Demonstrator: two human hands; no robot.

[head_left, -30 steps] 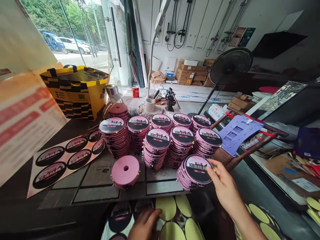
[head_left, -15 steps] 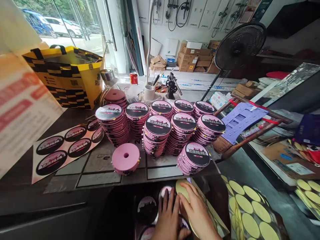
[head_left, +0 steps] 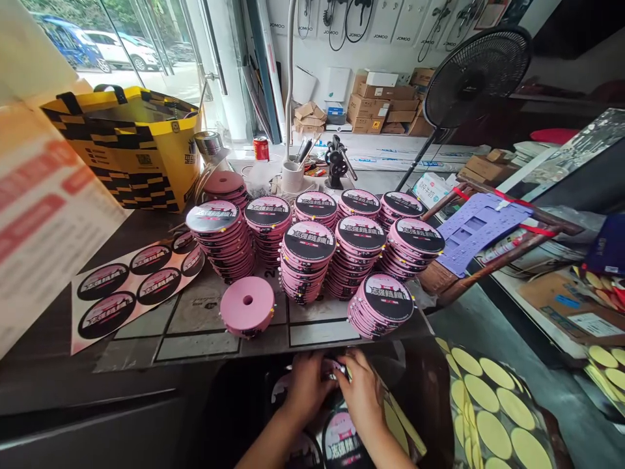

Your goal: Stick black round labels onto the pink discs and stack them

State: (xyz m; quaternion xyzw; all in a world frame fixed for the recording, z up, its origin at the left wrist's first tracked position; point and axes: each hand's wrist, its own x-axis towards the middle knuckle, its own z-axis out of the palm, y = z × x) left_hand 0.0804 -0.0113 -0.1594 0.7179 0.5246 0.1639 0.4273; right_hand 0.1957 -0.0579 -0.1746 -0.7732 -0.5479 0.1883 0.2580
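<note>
My left hand (head_left: 305, 384) and my right hand (head_left: 362, 387) are close together below the near table edge. Their fingers are curled in on a round pink-and-black sticker (head_left: 334, 367) at the far end of a sticker sheet (head_left: 319, 420). The fingertips partly hide this sticker. More round stickers with a pink picture and white lettering show under my wrists. Beside my right hand, yellow round patches (head_left: 394, 423) lie on the sheet. Just beyond my hands, a pink foam spool (head_left: 247, 306) with a centre hole and coloured pins round its side rests on the table.
Several stacks of labelled pink spools (head_left: 308, 260) crowd the table. A sticker sheet (head_left: 131, 280) lies at left, before a yellow-black bag (head_left: 146, 150). Blurred printed paper (head_left: 43, 221) hangs at far left. Yellow-patched sheets (head_left: 493, 410) and a wooden chair (head_left: 469, 286) are at right.
My left hand has drawn from lying spread over the stickers to curled fingers at the sheet's far end. My right hand's fingers have curled in beside it. The view has shifted slightly.
</note>
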